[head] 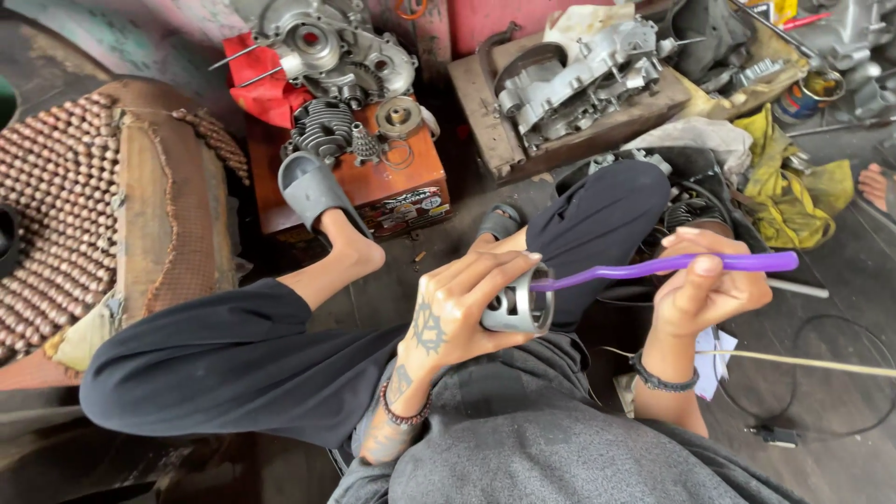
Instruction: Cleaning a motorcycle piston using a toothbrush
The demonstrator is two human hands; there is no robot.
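Head view, left hand (pixel 448 313) clamped on metal piston (pixel 519 301), right hand (pixel 705 285) gripping purple toothbrush (pixel 653 269) poking inside it

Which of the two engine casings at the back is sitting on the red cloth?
The left engine casing, above the orange box; the right one rests on a wooden board.
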